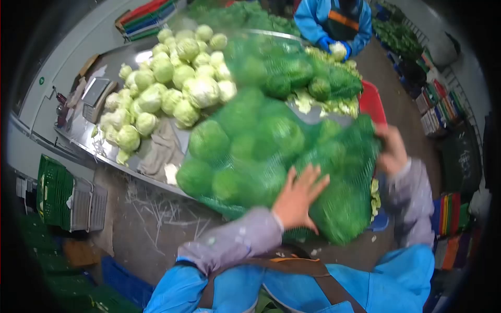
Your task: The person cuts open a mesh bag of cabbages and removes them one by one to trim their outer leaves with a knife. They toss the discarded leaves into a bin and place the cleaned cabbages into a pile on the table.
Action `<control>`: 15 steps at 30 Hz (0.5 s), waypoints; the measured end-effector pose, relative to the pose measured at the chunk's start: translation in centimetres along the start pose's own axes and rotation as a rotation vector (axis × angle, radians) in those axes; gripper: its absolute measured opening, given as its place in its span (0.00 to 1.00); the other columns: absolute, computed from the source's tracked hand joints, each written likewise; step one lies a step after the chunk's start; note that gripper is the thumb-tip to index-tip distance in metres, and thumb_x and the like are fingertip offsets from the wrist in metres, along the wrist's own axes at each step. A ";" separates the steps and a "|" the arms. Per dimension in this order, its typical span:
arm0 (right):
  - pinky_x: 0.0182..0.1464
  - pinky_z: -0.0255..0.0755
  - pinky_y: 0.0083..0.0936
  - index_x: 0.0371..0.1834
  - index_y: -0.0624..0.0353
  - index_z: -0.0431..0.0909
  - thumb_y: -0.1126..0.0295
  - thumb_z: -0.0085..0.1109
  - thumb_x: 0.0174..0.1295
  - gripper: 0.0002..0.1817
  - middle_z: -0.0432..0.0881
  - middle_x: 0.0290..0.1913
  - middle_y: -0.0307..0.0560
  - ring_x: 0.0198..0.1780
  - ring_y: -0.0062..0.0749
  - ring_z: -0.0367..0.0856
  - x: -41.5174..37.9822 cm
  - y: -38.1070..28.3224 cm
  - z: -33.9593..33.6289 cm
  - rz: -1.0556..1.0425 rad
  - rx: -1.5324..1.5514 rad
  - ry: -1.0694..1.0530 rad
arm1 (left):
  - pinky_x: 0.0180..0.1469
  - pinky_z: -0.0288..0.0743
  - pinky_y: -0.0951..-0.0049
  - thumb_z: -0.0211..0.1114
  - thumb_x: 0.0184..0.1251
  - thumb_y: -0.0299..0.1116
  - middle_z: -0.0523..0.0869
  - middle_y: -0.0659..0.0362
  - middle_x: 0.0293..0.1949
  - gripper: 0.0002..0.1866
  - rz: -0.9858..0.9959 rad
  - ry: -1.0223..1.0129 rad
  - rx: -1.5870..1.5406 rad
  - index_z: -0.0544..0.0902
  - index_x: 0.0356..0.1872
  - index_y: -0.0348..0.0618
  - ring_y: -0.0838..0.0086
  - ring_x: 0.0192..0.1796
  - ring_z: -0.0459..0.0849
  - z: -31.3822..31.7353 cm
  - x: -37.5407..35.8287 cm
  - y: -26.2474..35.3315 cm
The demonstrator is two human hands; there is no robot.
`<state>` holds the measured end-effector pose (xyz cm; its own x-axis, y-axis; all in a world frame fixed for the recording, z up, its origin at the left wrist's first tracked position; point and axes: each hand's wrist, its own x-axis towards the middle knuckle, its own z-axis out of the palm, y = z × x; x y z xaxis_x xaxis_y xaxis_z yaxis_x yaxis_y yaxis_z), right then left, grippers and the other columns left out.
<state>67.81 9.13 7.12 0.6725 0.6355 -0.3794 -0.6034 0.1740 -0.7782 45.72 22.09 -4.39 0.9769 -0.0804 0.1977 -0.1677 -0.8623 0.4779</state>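
A big green mesh bag (pixel 245 151) full of cabbages lies across the near edge of the metal table (pixel 182 138). My left hand (pixel 300 201) rests on the bag with its fingers spread, pressing on the netting from above. At the bag's right end, my right hand (pixel 390 148) is closed on the gathered netting; its fingertips are partly hidden. Another filled mesh bag (pixel 287 70) lies just beyond. Loose pale cabbages (pixel 182 75) are heaped on the left part of the table.
A grey cloth (pixel 160 148) and a scale (pixel 96 94) are on the table's left side. Across it, a person in a blue jacket (pixel 313 21) holds a cabbage (pixel 338 50) in blue gloves. A red bin (pixel 373 101) stands at right, green crates (pixel 55 193) at left.
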 end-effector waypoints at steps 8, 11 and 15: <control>0.32 0.67 0.16 0.29 0.60 0.73 0.68 0.56 0.62 0.07 0.71 0.25 0.34 0.26 0.19 0.69 0.7 0.4 -10.5 -1.133 -1.154 0.357 | 0.70 0.49 0.45 0.77 0.34 0.52 0.68 0.50 0.65 0.51 -0.123 0.566 0.025 0.65 0.67 0.55 0.56 0.71 0.60 2.8 15.1 -10.7; 0.39 0.71 0.26 0.29 0.59 0.74 0.79 0.55 0.46 0.06 0.76 0.29 0.44 0.35 0.31 0.76 -4.2 14.5 -15.5 -0.574 -1.265 0.115 | 0.69 0.52 0.49 0.76 0.37 0.48 0.73 0.54 0.61 0.42 0.069 0.473 0.210 0.73 0.61 0.55 0.57 0.69 0.63 4.1 19.1 -10.3; 0.49 0.75 0.30 0.46 0.65 0.77 0.83 0.53 0.51 0.17 0.80 0.47 0.52 0.47 0.36 0.81 -5.6 26.5 -16.3 -0.152 -0.941 0.046 | 0.68 0.57 0.53 0.75 0.40 0.44 0.79 0.57 0.54 0.28 0.230 0.453 0.190 0.82 0.48 0.52 0.59 0.64 0.70 6.1 22.4 -10.5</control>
<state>55.05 -2.04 -19.53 0.7436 0.6222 -0.2450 0.0702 -0.4370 -0.8967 70.22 26.27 -10.22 0.7562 -0.0907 0.6481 -0.3030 -0.9263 0.2240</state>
